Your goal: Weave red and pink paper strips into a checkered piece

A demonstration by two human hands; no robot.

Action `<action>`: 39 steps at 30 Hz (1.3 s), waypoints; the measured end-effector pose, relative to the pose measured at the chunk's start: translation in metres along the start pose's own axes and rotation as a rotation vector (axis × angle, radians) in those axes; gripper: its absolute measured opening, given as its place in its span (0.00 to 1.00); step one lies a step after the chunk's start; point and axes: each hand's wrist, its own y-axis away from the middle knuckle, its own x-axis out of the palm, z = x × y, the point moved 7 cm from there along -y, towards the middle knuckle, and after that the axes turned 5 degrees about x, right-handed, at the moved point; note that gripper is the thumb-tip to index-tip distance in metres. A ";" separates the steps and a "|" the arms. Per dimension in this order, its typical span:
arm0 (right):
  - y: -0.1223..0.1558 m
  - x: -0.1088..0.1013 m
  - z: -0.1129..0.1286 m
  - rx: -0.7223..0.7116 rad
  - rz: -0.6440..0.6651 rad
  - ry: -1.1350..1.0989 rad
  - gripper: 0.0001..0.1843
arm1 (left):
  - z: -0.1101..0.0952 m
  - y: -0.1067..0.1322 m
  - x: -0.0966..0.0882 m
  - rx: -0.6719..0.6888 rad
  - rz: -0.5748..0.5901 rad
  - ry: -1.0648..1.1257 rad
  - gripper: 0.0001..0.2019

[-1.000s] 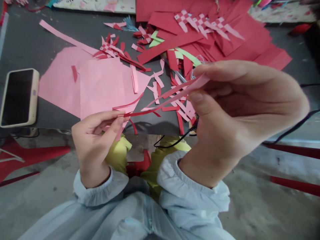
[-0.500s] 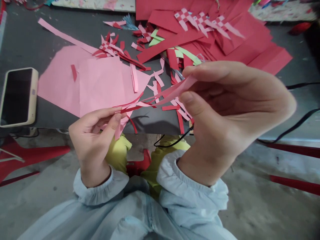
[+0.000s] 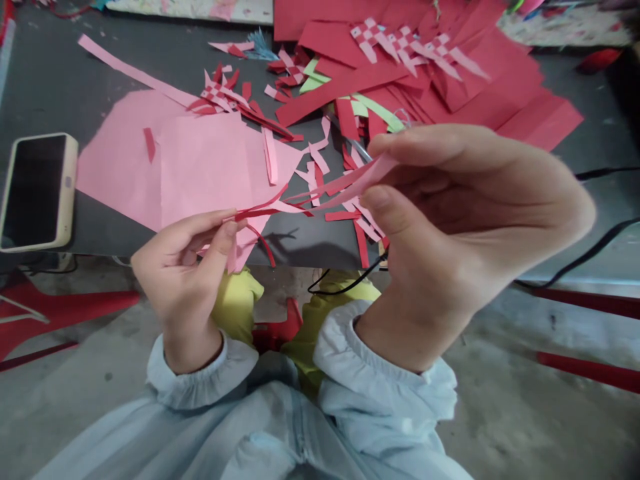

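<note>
Several red and pink paper strips (image 3: 290,207) stretch between my two hands above the front edge of the table. My left hand (image 3: 193,267) pinches their left ends between thumb and forefinger, where red and pink strips cross. Held between the thumb and fingers of my right hand (image 3: 450,213) are the pink ends, partly hidden by the palm. A red strip end curls down beside my left fingers. Behind the strips lie a folded pink paper sheet (image 3: 205,167) and a checkered paper weave (image 3: 217,90) in red and pink.
Red paper sheets (image 3: 480,73) are piled at the back right, with checkered woven pieces (image 3: 400,43) on top. Small paper scraps (image 3: 317,160) litter the table's middle. A phone (image 3: 37,190) lies at the left. Black cables (image 3: 595,247) run at the right.
My left hand has shifted slightly left along the strips, showing a little more of the crossing. My right hand has hardly moved and keeps its hold.
</note>
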 end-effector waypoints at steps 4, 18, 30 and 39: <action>0.001 0.001 0.001 0.025 -0.012 0.074 0.22 | -0.003 -0.001 0.000 0.084 0.036 -0.025 0.07; 0.003 0.003 0.002 0.011 -0.044 0.071 0.23 | -0.007 0.002 0.003 0.243 0.057 -0.171 0.05; 0.005 0.009 0.008 -0.001 0.143 0.039 0.22 | -0.017 0.004 0.006 0.404 0.126 -0.061 0.18; 0.012 0.032 0.003 -0.079 0.315 0.195 0.18 | -0.003 0.004 0.003 0.179 0.067 -0.020 0.13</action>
